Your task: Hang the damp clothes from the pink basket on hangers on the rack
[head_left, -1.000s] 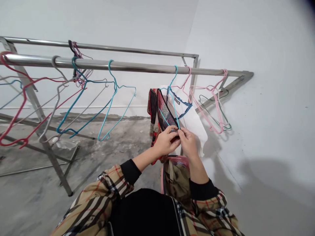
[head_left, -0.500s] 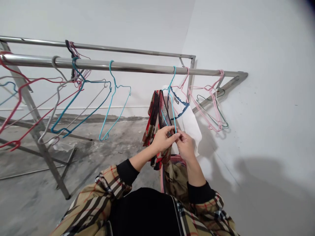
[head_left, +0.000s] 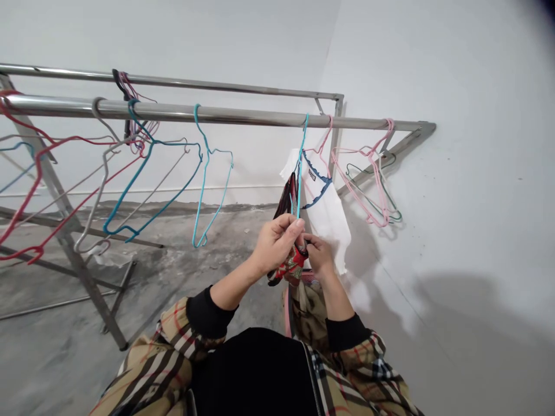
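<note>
Basket, pink [head_left: 287, 312]: standing on the floor below the hands, holding khaki cloth [head_left: 309, 315].
Hanger, light blue [head_left: 299, 199]: hooking over the front bar [head_left: 251, 117] of a metal rack, carrying a patterned garment [head_left: 291, 269] in red and black.
Left hand [head_left: 277, 244]: closing thumb and fingers on the hanger's lower end.
Right hand [head_left: 319, 256]: curling nearly closed, pinching the garment's dark edge.
White shirt [head_left: 328, 216], blue neckline: hanging just behind.
Other hangers, red, grey, blue and pink: hanging along the rack.
Floor [head_left: 229, 277]: showing grey, stained.
Walls [head_left: 477, 144]: standing white, meeting in a corner behind the rack.
</note>
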A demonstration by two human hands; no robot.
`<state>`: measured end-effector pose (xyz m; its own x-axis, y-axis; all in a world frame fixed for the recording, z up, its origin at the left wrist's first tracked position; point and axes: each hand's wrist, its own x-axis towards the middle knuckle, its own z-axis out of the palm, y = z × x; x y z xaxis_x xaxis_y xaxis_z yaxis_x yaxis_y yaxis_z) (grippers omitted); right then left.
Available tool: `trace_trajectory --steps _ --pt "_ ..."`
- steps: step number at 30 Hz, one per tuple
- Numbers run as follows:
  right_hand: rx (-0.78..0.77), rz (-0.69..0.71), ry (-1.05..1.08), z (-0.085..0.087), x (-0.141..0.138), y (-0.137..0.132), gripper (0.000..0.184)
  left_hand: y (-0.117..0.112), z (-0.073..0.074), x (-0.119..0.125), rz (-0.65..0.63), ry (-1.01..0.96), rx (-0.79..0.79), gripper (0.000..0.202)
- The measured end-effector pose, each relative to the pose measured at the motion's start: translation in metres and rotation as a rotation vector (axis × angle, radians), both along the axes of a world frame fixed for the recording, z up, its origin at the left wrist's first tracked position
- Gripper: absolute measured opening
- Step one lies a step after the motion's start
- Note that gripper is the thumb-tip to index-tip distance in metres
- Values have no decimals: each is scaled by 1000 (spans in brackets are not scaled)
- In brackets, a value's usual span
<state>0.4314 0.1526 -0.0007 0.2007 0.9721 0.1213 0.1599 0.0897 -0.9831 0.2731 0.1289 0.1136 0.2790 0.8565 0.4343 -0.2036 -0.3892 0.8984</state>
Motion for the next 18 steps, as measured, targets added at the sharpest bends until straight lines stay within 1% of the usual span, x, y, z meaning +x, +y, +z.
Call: trace_trajectory --steps 2,4,7,10,13,16,18 --pt "-76 -2 73 -1 3 -10 45 0 2 -7 51 -37 29 39" --pt "-130 -42 117 -6 13 -20 45 1 5 -15 115 -101 69 35" --pt "-183 -144 127 -19 37 -32 44 4 13 -28 218 -234 127 32" --pt "-183 -191 149 -28 67 -46 44 7 27 -40 363 -323 191 36" --pt "-162 -276 162 -23 94 -62 42 12 39 -49 478 -336 233 43" --pt "-144 -400 181 -9 115 -75 39 17 43 -57 508 -317 293 43" --pt "-142 -446 174 2 124 -81 41 19 43 -60 529 -275 342 41"
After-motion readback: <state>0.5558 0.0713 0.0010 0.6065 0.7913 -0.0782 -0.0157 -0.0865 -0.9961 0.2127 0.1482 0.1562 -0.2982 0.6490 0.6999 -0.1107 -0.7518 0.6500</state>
